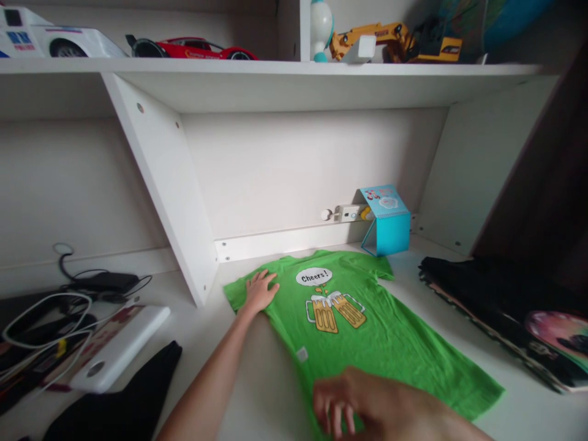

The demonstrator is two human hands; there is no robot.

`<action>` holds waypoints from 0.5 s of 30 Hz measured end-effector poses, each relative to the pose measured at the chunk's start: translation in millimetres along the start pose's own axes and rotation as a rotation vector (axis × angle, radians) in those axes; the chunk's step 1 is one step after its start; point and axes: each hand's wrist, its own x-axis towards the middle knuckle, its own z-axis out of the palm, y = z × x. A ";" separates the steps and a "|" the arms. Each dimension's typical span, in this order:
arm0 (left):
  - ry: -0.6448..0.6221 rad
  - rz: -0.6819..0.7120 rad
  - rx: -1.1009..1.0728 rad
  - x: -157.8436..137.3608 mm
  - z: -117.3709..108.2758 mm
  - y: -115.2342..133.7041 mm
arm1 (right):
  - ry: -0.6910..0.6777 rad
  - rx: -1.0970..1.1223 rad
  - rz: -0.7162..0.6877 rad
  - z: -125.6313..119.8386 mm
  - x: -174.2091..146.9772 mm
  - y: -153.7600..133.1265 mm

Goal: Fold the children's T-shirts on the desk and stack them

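A green T-shirt (390,343) lies spread on the white desk, printed with two beer mugs and "Cheers!" in a speech bubble. My left hand (261,291) rests on the shirt near its left sleeve, fingers stretched and spread, gripping nothing. Close to me, my right hand (344,398) is over the lower left part of the shirt. Its fingers are bent downward and blurred; whether they pinch the cloth cannot be made out. Small creases run across the shirt's lower half, and a small white label (302,354) shows at its left side edge.
A blue desk calendar (392,233) stands behind the shirt, beside a power strip (351,213). Dark folded cloth (482,300) lies at right. Cables (50,343), a white box-like object (122,349) and black cloth (124,398) lie left. Above is a shelf (285,68) with toy vehicles.
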 end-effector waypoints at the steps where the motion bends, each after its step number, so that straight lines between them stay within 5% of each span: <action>1: 0.000 0.000 0.002 0.3 0.0 0.1 | -0.219 0.016 -0.077 -5.8 -0.2 -7.7; 3: -0.005 0.003 0.006 0.5 0.0 0.3 | -0.457 -0.002 -0.153 -26.8 8.8 -12.7; 4: -0.008 0.003 0.008 0.5 0.1 0.3 | -0.419 -0.032 -0.121 -41.7 18.4 -8.9; 9: -0.014 0.004 -0.007 0.1 1.5 -1.2 | 0.326 -0.268 0.281 -122.9 94.9 56.9; 15: 0.005 0.002 -0.031 -1.1 3.9 -1.9 | 0.713 -0.460 0.529 -139.3 152.6 136.3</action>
